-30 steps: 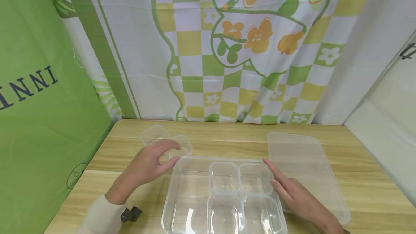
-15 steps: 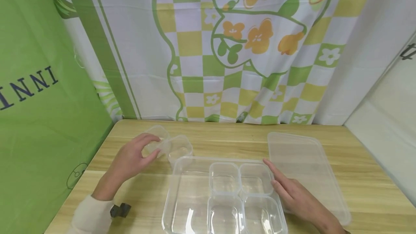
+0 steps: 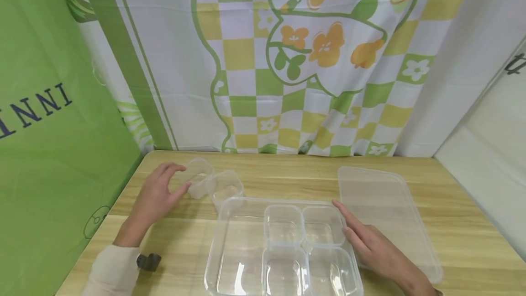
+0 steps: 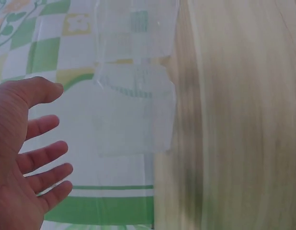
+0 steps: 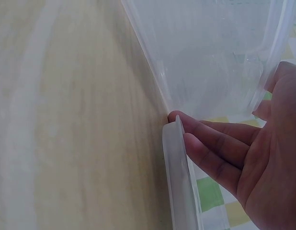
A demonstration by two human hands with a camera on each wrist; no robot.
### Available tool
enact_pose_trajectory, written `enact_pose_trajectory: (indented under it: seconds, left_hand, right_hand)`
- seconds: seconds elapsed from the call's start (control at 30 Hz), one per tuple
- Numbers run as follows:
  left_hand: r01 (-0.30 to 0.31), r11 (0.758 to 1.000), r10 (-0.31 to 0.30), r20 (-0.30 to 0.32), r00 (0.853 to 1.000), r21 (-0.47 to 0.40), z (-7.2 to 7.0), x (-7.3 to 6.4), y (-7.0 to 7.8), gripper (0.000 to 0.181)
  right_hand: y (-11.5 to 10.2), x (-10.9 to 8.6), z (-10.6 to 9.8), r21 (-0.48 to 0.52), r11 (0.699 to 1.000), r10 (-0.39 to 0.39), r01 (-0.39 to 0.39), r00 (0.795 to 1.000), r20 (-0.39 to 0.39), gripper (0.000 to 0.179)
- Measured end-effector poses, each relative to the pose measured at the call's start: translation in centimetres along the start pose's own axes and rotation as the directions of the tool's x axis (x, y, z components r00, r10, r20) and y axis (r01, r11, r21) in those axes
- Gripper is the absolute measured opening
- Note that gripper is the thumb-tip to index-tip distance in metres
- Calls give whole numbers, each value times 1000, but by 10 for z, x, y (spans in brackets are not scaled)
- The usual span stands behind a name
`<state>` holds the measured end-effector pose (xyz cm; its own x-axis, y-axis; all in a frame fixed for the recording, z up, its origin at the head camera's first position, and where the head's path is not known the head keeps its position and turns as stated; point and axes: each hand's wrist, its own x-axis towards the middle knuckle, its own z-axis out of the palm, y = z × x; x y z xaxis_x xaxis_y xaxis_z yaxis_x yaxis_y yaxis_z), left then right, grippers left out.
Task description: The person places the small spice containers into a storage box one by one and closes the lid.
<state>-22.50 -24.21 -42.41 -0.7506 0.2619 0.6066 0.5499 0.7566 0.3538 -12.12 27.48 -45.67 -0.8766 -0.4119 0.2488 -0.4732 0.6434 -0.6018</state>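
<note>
My left hand [image 3: 154, 195] is beside a small clear plastic container [image 3: 200, 191] at the back left, thumb and fingers spread near its left side. In the left wrist view nothing lies between those fingers. A second small container [image 3: 227, 188] stands against the first one's right side. My right hand [image 3: 376, 248] rests on the right rim of a large clear box [image 3: 242, 207], index finger stretched along the rim. In the right wrist view its other fingers [image 5: 215, 139] extend down outside the wall. Several small containers [image 3: 283, 225] stand inside the box's right half.
A flat translucent lid [image 3: 382, 214] lies on the wooden table [image 3: 287, 172] to the right, partly under my right hand. A patterned curtain [image 3: 296, 58] hangs behind the table; green cloth [image 3: 49, 127] is at left. The box's left half shows bare bottom.
My left hand has moved left, from over the second small container to the left side of the first one. My right hand and the box have stayed in place.
</note>
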Motion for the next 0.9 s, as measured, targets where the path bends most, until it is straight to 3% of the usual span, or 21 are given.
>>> enact_pose_trajectory:
  seconds: [0.2, 0.3, 0.43, 0.53, 0.63, 0.9]
  left_hand:
    - [40, 999, -40, 14, 999, -7, 4, -1, -11, 45]
    - [102, 995, -100, 65, 993, -21, 5, -3, -13, 47]
    - [225, 973, -216, 162, 963, -44, 6, -6, -15, 50]
    - [284, 958, -269, 204, 941, -47, 8, -7, -16, 51]
    - [303, 952, -287, 214, 934, -47, 10, -8, -18, 51]
    - [288, 956, -272, 196, 942, -61, 15, -9, -21, 44]
  right_hand:
    - [0, 0, 0, -14, 1000, 14, -14, 1000, -8, 59]
    - [0, 1, -1, -18, 1000, 22, -22, 1000, -3, 58]
    - [0, 1, -1, -15, 999, 28, -28, 1000, 7, 57]
    - [0, 1, -1, -8, 1000, 28, -27, 1000, 10, 56]
    - [0, 1, -1, -7, 999, 31, -31, 999, 10, 56]
    - [-1, 1, 1, -45, 999, 20, -20, 1000, -6, 57]
